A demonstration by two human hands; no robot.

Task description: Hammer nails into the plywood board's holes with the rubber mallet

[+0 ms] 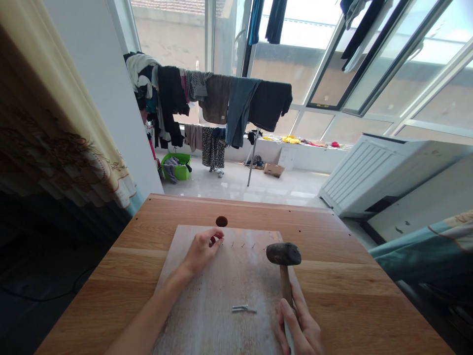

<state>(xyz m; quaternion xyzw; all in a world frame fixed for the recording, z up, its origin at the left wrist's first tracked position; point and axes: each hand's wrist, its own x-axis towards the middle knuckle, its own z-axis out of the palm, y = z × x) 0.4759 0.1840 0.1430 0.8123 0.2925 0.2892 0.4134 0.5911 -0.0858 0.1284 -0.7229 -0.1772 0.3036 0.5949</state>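
My right hand (pixel 297 325) grips the wooden handle of a hammer (pixel 284 254), its dark, blunt head raised over the board's right edge. At the far part of the pale, worn board (pixel 207 315), my left hand (pixel 207 246) is closed in a pinch, fingertips close to the surface. Whatever lies between those fingertips is too small to make out. Just right of them, several thin nails (pixel 243 245) stand in a row in the board, some leaning. A few loose silver nails (pixel 244 309) lie together nearer to me.
The board rests on a wooden table (pixel 340 286) with a round hole (pixel 221 221) near its far edge. Beyond are a rack of hanging clothes (pixel 242 108), a green basin (pixel 181 170) and a white ridged appliance (pixel 369 170). Curtains (pixel 70 113) hang at left.
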